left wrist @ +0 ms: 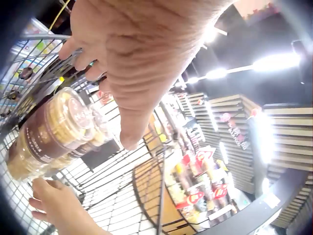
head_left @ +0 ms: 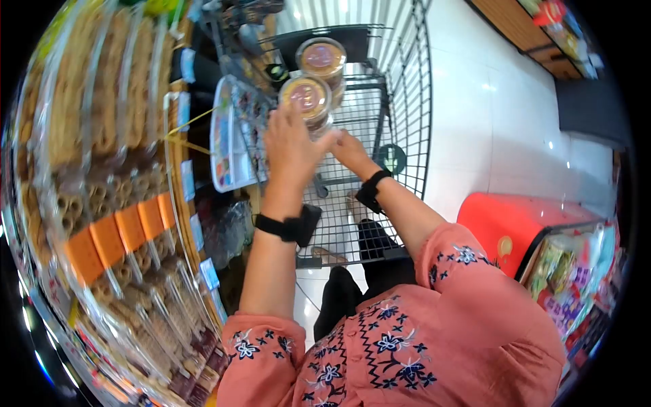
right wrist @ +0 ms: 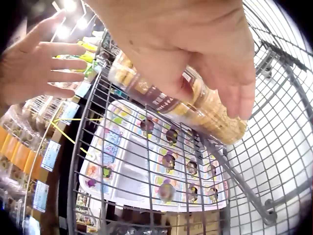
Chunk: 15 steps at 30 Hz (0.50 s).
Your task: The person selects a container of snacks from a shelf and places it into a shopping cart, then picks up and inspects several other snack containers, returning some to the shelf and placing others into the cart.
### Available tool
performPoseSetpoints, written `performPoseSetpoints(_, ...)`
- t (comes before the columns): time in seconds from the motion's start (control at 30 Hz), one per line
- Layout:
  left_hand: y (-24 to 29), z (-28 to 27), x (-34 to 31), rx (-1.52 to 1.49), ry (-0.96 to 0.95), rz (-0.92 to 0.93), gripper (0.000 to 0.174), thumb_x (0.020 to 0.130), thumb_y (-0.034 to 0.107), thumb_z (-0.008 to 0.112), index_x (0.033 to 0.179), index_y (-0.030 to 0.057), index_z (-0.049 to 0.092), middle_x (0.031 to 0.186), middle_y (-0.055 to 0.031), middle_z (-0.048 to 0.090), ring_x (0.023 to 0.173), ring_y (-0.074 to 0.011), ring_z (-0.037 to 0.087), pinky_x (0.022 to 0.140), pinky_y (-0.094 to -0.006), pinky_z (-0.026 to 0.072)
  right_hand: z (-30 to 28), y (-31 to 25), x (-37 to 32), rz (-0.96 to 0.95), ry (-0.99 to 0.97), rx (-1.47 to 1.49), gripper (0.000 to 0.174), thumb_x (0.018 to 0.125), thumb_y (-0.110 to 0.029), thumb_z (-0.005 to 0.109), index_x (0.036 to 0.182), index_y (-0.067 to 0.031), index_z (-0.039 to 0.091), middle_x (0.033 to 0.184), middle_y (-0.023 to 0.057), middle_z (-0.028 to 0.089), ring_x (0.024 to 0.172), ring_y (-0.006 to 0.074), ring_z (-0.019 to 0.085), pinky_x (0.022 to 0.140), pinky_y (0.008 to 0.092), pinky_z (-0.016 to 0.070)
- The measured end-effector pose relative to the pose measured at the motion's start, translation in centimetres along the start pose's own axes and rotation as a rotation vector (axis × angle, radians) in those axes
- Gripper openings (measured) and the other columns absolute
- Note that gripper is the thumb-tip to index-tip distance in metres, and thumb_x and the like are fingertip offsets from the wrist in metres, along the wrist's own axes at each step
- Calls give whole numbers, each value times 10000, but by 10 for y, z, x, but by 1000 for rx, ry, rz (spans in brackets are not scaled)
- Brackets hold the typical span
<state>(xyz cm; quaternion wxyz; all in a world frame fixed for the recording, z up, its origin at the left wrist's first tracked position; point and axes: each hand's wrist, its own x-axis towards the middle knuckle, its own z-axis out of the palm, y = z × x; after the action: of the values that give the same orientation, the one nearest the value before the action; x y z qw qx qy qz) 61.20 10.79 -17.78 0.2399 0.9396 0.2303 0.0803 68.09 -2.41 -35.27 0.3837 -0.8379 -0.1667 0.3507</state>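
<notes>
Two clear plastic jars with round lids and brown labels stand close together in the shopping cart (head_left: pixel 400 102). The nearer jar (head_left: pixel 305 98) holds pale rolled snacks (right wrist: pixel 215 117); the farther jar (head_left: pixel 322 57) is just beyond it. My left hand (head_left: pixel 295 146) is raised by the nearer jar with its fingers stretched, overlapping the lid's edge in the head view. Its fingers are spread and grip nothing in the left wrist view. My right hand (left wrist: pixel 61 208) is close beside the lower part of the nearer jar, its fingers loosely bent. The right hand (right wrist: pixel 195 44) partly hides that jar in the right wrist view.
Shelves of packaged rolled snacks (head_left: pixel 112 88) line the left, with blue price tags (head_left: pixel 188 108) along the edge. A white patterned tray-like package (head_left: pixel 230 136) lies beside the jars, against the cart's wire side. A red display bin (head_left: pixel 502 224) stands at the right.
</notes>
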Motion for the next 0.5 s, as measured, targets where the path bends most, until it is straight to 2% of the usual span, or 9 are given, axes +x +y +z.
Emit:
performPoseSetpoints(0.07, 22, -20, -32, -19, 94, 35, 904, 778, 463, 833, 1433, -47, 476, 1418, -259, 530, 1333, -444, 479, 1100, -528, 390, -3, 4, -7, -90, -104, -42, 475, 876, -284, 649, 1198, 65, 618, 1063, 303, 705, 1045, 452, 677, 904, 493, 533)
performPoseSetpoints(0.13, 29, -39, -70, -35, 151, 109, 858, 788, 423, 845, 1410, -41, 479, 1400, -283, 541, 1302, -436, 517, 1093, -504, 422, -9, -7, -14, -107, -231, -157, 471, 860, -309, 643, 1153, 59, 649, 1061, 307, 708, 1046, 448, 683, 894, 484, 538)
performPoseSetpoints(0.2, 45, -75, -110, -215, 127, 76, 825, 819, 430, 819, 1416, -30, 483, 1391, -276, 550, 1291, -436, 526, 1100, -497, 414, -14, -22, -34, -214, -258, -201, 449, 847, -314, 650, 1117, 44, 662, 1043, 290, 715, 1018, 451, 686, 862, 475, 543)
performPoseSetpoints(0.27, 54, -106, -157, -253, 105, 45, 767, 860, 422, 786, 1413, -22, 493, 1389, -266, 551, 1290, -437, 527, 1096, -489, 416, -27, -49, -67, -352, -298, -221, 385, 882, -316, 643, 1066, 22, 662, 987, 262, 719, 937, 452, 684, 802, 487, 542)
performPoseSetpoints(0.33, 58, -136, -204, -338, 47, 0, 733, 889, 416, 761, 1411, -28, 501, 1385, -258, 554, 1283, -421, 534, 1092, -478, 417, -31, -62, -94, -458, -372, -111, 365, 911, -311, 682, 1056, 24, 665, 915, 231, 716, 860, 371, 701, 756, 439, 542)
performPoseSetpoints(0.4, 53, -160, -252, -434, 19, -46, 682, 907, 390, 749, 1427, 17, 512, 1350, -213, 604, 1260, -388, 568, 1076, -451, 437, -35, -99, -139, -403, -485, -91, 332, 924, -263, 698, 1073, 32, 663, 872, 160, 704, 807, 216, 665, 741, 365, 531)
performPoseSetpoints(0.43, 55, -178, -277, -472, -21, -94, 672, 909, 387, 747, 1430, 31, 516, 1340, -199, 618, 1252, -379, 578, 1071, -445, 442, -37, -122, -167, -371, -560, -57, 306, 942, -254, 689, 1069, 23, 664, 851, 91, 687, 802, 159, 631, 733, 330, 521)
performPoseSetpoints(0.47, 55, -193, -301, -512, -62, -135, 662, 911, 383, 745, 1434, 44, 519, 1330, -185, 631, 1243, -370, 588, 1066, -439, 447, -30, -129, -187, -342, -644, 39, 258, 963, -227, 673, 1066, 10, 667, 875, 38, 681, 806, 119, 612, 727, 300, 510)
performPoseSetpoints(0.5, 52, -202, -327, -540, 32, -119, 623, 915, 353, 746, 1429, 70, 537, 1290, -155, 666, 1206, -345, 626, 1033, -413, 478, -22, -137, -208, -384, -711, 23, 237, 967, -212, 666, 1075, -1, 670, 894, 25, 680, 812, 108, 611, 729, 289, 508)
